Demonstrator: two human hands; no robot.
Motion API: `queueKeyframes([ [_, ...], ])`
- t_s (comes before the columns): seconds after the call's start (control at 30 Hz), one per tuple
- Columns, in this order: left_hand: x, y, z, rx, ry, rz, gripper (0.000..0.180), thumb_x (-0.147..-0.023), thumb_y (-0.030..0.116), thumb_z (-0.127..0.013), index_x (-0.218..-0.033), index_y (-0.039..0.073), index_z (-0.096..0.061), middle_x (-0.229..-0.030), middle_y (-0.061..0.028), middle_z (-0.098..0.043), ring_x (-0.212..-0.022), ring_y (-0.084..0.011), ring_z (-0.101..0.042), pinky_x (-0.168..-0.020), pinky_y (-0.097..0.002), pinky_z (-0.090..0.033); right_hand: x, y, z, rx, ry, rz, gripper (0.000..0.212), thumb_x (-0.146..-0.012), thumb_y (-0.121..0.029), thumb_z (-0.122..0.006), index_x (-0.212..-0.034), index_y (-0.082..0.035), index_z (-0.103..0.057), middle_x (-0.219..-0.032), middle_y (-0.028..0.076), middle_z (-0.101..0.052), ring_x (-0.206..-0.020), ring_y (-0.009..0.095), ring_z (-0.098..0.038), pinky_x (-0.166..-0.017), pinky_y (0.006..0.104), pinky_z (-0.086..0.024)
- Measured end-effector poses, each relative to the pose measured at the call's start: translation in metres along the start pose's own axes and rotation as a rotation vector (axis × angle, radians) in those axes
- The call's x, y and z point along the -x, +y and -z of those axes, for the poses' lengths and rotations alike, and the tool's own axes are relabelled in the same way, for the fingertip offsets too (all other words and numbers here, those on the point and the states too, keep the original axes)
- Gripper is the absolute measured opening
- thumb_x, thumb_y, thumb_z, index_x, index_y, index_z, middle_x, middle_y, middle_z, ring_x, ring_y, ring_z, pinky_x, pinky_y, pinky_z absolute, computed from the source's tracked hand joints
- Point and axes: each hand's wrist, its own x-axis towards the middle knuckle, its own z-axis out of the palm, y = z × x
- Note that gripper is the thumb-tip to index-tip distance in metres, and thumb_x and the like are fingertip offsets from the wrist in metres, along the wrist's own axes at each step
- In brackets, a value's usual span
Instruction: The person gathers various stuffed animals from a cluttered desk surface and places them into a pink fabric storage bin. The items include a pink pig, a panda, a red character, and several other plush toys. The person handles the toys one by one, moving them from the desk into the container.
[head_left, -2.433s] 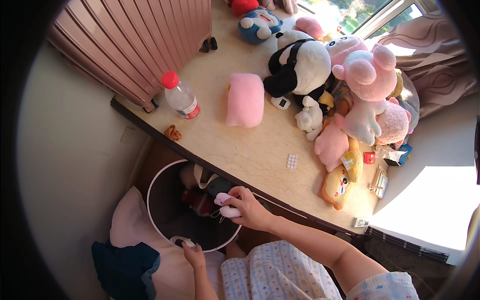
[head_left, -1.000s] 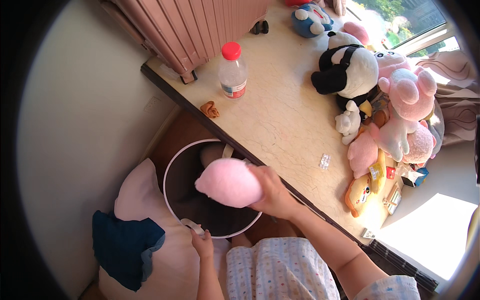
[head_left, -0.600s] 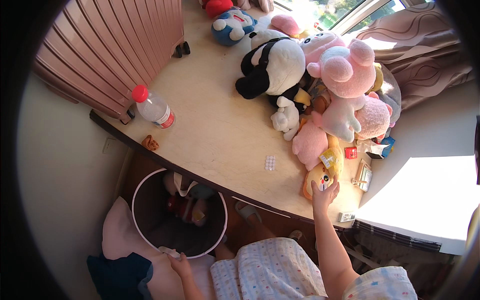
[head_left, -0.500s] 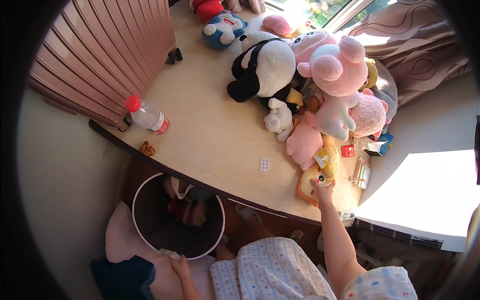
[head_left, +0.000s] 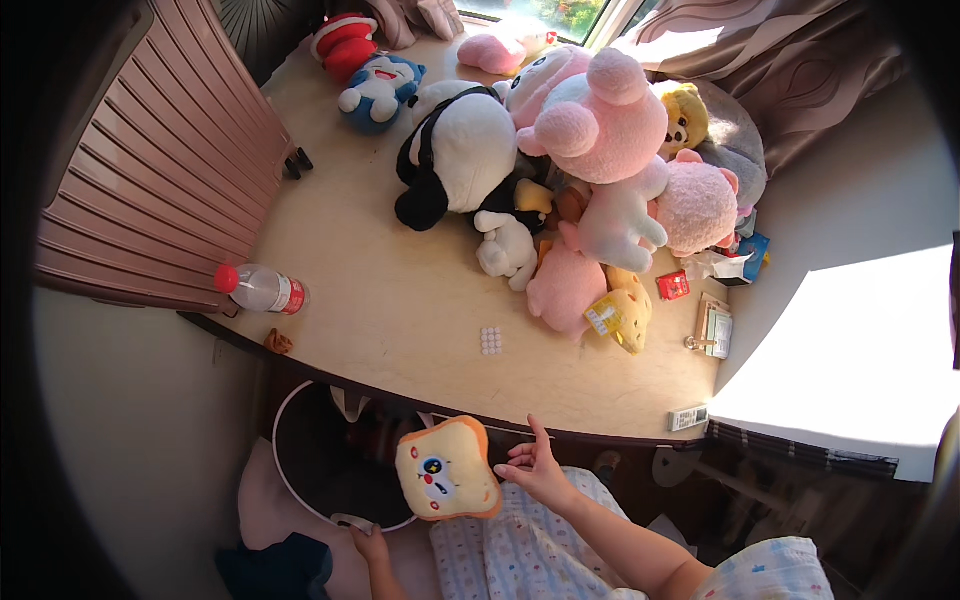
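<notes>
A bread-slice plush toy, cream with a brown edge and a small face, hangs in the air over the right rim of the round fabric basket. My right hand is just right of the toy, its fingers apart and the index stretched out; a small gap seems to separate them. At the basket's near rim, my left hand is closed around a pale strap handle. Inside the dark basket, a reddish item shows dimly; its kind I cannot make out.
Many plush toys, among them a panda and a pink one, crowd the tabletop. A red-capped bottle stands by the pink suitcase. A remote control lies near the front edge.
The bread-slice plush has left the tabletop and moved left to the basket. My right hand has come back from the table and opened. My left hand stays at the handle.
</notes>
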Motion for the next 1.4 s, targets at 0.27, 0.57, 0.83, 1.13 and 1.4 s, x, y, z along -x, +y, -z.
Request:
queueKeyframes([
  [0.27, -0.013, -0.047, -0.01, -0.095, 0.063, -0.066, 0.047, -0.065, 0.006, -0.058, -0.108, -0.004, -0.043, -0.099, -0.0179, -0.054, -0.092, -0.0285, -0.053, -0.082, -0.0347, -0.039, -0.084, -0.066, 0.132, 1.274, 1.06, 0.67, 0.073, -0.057, -0.004, -0.068, -0.121, -0.011, -0.034, -0.115, 0.018, -0.036, -0.106, 0.035, -0.039, -0.088, 0.0397, -0.034],
  [0.57, -0.007, -0.048, 0.001, -0.113, 0.01, -0.062, 0.035, -0.068, 0.009, -0.06, -0.098, -0.003, -0.046, -0.09, -0.0184, -0.057, -0.085, -0.0316, -0.055, -0.077, -0.0353, -0.041, -0.021, -0.064, 0.101, 0.601, 0.85, 0.613, 0.036, -0.063, 0.0, -0.054, -0.098, -0.001, -0.044, -0.086, 0.015, -0.053, -0.077, 0.027, -0.054, -0.068, 0.0322, -0.044],
  [0.83, -0.007, -0.013, -0.01, -0.094, 0.007, -0.018, 0.036, -0.069, 0.011, -0.06, -0.098, -0.003, -0.044, -0.089, -0.0204, -0.057, -0.087, -0.035, -0.055, -0.077, -0.0371, -0.042, -0.003, 0.006, -0.058, 0.256, -0.036, 0.174, 0.049, -0.07, -0.012, -0.065, -0.11, -0.001, -0.038, -0.101, 0.016, -0.048, -0.093, 0.025, -0.051, -0.077, 0.0334, -0.044],
  [1.13, -0.018, -0.05, -0.01, 0.032, -0.024, -0.059, 0.041, -0.071, 0.007, -0.059, -0.106, -0.006, -0.041, -0.099, -0.0189, -0.055, -0.091, -0.0288, -0.054, -0.081, -0.0336, -0.04, -0.138, -0.064, 0.065, 0.815, 0.883, 0.66, 0.077, -0.061, -0.019, -0.071, -0.126, -0.015, -0.03, -0.126, 0.02, -0.021, -0.114, 0.04, -0.027, -0.092, 0.0456, -0.031],
  [1.4, -0.01, -0.04, 0.001, -0.004, -0.115, -0.041, 0.04, -0.071, 0.007, -0.06, -0.105, -0.004, -0.042, -0.098, -0.0181, -0.055, -0.091, -0.0291, -0.054, -0.08, -0.0337, -0.04, -0.156, -0.084, 0.081, 0.655, 0.809, 0.563, 0.078, -0.056, -0.021, -0.073, -0.122, -0.011, -0.034, -0.111, 0.018, -0.038, -0.102, 0.032, -0.042, -0.086, 0.0396, -0.037],
])
